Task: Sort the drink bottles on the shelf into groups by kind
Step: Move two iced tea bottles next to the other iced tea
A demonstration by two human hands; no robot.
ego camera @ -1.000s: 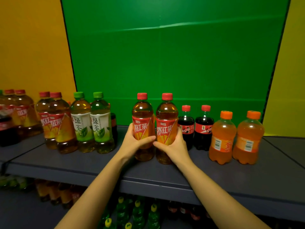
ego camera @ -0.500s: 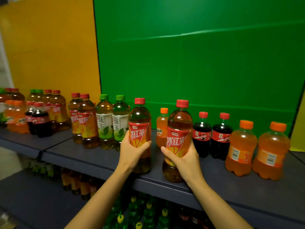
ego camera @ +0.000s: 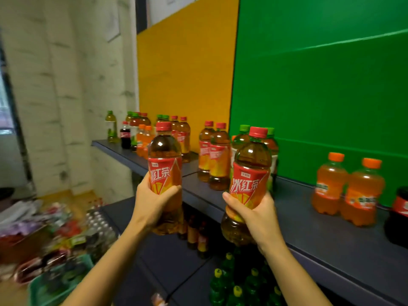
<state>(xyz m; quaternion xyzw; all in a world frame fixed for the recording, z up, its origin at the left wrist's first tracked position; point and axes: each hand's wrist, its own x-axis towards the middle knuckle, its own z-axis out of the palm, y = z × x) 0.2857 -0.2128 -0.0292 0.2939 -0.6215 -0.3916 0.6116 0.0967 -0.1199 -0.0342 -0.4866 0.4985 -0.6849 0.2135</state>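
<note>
My left hand [ego camera: 152, 204] grips a red-capped iced black tea bottle [ego camera: 165, 164], held up in front of the shelf edge. My right hand [ego camera: 258, 217] grips a second bottle of the same tea [ego camera: 249, 173], also lifted off the grey shelf [ego camera: 309, 228]. Behind them stand a pair of the same red tea bottles [ego camera: 215, 155] and green-capped green tea bottles [ego camera: 242, 138], partly hidden by my right bottle. Two orange soda bottles [ego camera: 346, 191] stand at the right, with a cola bottle [ego camera: 399, 215] at the frame edge.
Further left on the shelf is a mixed cluster of tea, orange soda and cola bottles [ego camera: 141, 133]. Lower shelves hold green bottles [ego camera: 236, 281] and tea bottles. Cluttered boxes and a green basket [ego camera: 55, 281] lie on the floor at the left.
Both hands have lifted their tea bottles off the shelf and carried them leftward; the view has swung left, showing the white wall and floor clutter.
</note>
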